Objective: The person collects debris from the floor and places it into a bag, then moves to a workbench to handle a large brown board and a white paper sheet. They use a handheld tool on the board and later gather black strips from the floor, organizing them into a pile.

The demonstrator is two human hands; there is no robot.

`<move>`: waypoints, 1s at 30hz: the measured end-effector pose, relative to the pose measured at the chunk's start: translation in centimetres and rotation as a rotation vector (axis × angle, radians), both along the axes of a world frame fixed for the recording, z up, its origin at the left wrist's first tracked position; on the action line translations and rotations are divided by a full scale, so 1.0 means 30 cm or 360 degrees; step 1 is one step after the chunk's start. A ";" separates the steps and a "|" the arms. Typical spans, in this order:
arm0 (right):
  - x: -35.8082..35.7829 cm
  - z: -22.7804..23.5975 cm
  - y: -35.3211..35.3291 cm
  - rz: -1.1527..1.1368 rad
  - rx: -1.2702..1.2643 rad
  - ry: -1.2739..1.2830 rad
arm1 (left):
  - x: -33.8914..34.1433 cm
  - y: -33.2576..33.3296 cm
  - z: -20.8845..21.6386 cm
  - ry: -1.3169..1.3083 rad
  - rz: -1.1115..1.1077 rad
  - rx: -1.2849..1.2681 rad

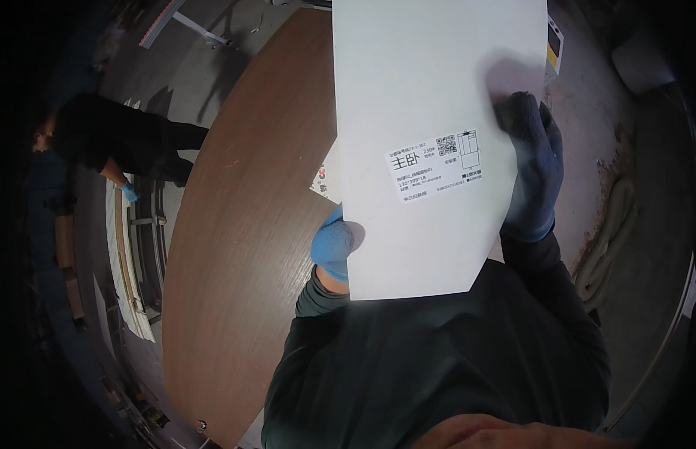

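Note:
A long white board with one cut corner is raised in front of me. A white printed label with a square code and a small line drawing is stuck on its face. My left hand, in a blue glove, grips the board's lower left edge, thumb on the face and fingers hidden behind. Along the right edge, my right hand, in a darker blue glove, is closed on the board, its thumb out of sight.
A large brown wood-grain panel lies to my left. Beyond it a person in dark clothes bends over long pale strips, one blue-gloved hand on them. A thick hose lies on the floor at right, below a pale rounded object.

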State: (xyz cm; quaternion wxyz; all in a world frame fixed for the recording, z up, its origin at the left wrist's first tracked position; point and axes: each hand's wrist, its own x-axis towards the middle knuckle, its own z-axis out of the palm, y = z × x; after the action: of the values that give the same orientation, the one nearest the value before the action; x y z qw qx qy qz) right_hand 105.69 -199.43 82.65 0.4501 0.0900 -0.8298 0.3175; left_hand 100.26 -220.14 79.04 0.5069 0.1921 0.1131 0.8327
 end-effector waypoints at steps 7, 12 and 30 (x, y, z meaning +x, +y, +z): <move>0.038 0.011 -0.040 -0.0068 0.0088 0.0012 | 0.035 -0.029 0.009 0.0007 -0.0018 -0.0013; 0.029 0.003 -0.029 -0.0033 0.0039 0.0038 | 0.033 -0.021 0.008 0.0004 -0.0024 -0.0016; -0.054 -0.092 0.070 0.0059 -0.0124 0.0014 | 0.017 0.024 0.008 -0.0004 -0.0035 -0.0043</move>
State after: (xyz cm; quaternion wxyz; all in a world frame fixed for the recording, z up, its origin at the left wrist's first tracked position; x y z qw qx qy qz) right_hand 104.07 -197.32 79.88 0.4510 0.0891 -0.8129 0.3575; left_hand 100.77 -219.42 79.29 0.5187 0.1854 0.1218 0.8257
